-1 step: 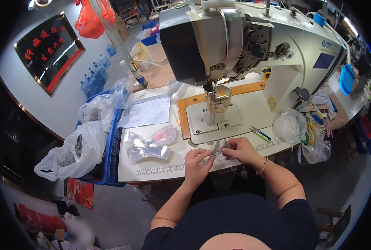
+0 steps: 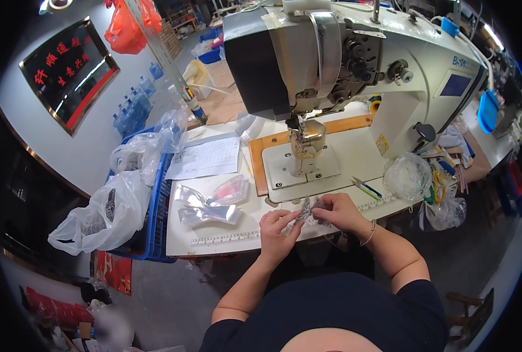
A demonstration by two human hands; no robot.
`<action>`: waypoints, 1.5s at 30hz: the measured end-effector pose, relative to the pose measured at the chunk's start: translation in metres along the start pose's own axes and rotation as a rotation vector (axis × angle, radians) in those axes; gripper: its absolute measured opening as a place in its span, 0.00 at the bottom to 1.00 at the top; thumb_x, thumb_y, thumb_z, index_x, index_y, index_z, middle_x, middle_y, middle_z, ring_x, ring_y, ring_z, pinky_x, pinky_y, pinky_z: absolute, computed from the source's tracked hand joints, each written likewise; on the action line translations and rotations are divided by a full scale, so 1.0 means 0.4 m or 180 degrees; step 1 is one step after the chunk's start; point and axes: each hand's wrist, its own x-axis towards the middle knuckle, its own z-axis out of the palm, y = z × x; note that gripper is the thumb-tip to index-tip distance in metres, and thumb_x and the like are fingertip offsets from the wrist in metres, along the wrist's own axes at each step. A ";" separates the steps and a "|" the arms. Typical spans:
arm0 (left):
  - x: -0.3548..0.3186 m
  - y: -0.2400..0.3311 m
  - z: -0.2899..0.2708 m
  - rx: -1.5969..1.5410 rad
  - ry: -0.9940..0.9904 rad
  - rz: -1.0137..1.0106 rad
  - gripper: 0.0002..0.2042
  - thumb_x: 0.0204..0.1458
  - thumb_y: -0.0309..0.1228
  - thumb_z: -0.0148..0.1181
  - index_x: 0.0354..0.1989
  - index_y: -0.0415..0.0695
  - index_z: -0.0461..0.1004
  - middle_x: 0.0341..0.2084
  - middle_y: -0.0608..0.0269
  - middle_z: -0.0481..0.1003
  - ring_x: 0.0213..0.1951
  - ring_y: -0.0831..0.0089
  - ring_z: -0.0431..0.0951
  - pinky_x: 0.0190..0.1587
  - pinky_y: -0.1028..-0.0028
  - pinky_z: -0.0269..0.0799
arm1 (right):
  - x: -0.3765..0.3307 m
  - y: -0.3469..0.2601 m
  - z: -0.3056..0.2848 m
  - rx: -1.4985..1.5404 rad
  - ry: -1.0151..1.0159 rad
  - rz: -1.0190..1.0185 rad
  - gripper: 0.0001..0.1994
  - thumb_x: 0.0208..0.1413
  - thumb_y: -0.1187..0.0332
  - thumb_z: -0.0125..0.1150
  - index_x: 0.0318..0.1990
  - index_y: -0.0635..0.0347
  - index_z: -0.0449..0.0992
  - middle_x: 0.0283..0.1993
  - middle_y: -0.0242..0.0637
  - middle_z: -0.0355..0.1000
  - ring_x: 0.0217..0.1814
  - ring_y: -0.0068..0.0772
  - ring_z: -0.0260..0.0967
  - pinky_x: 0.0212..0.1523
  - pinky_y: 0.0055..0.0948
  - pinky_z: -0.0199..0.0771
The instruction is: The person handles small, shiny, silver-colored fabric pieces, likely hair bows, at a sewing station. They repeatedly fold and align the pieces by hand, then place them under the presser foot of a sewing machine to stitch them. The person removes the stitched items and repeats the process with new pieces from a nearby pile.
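Note:
At the front edge of the sewing table both hands hold a small grey patterned fabric piece (image 2: 305, 212), its exact shape partly hidden by the fingers. My left hand (image 2: 277, 232) pinches it from the left with thumb and fingers. From the right, my right hand (image 2: 338, 212) grips its other side between thumb and fingertips. Just beyond stands a white sewing machine (image 2: 413, 117), its needle area and metal plate (image 2: 272, 167) in front of my hands. To the left lies a shiny, clear iridescent bow-shaped piece (image 2: 205, 206).
A measuring tape strip (image 2: 225, 239) runs along the table's front edge. Thread snips (image 2: 366, 189) lie right of my hands, near a clear plastic bag (image 2: 407, 176). A printed sheet (image 2: 205, 157) rests at left, beside a blue crate (image 2: 160, 220) with white plastic bags (image 2: 105, 217).

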 end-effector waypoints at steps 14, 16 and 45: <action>-0.029 0.068 0.047 0.0206 0.0051 0.0556 0.18 0.39 0.26 0.62 0.43 0.38 0.71 0.42 0.52 0.71 0.41 0.61 0.73 0.42 0.68 0.68 | -0.001 0.014 0.025 -0.0357 0.0480 -0.0088 0.10 0.44 0.67 0.60 0.27 0.67 0.74 0.18 0.35 0.69 0.19 0.18 0.61 0.22 0.23 0.63; -0.036 0.086 0.049 0.0409 0.0010 0.0679 0.19 0.40 0.27 0.62 0.44 0.38 0.71 0.44 0.51 0.71 0.41 0.61 0.73 0.43 0.68 0.67 | 0.001 0.031 0.025 -0.0161 0.0466 -0.0080 0.10 0.44 0.67 0.60 0.26 0.67 0.73 0.18 0.33 0.68 0.20 0.17 0.60 0.22 0.22 0.63; -0.013 -0.006 0.030 -0.1898 -0.0509 -0.1349 0.26 0.42 0.26 0.63 0.52 0.38 0.63 0.42 0.59 0.71 0.42 0.74 0.72 0.45 0.74 0.67 | -0.017 -0.027 0.049 -0.0888 0.0776 -0.0671 0.10 0.43 0.67 0.61 0.26 0.67 0.74 0.18 0.43 0.70 0.17 0.33 0.68 0.21 0.27 0.66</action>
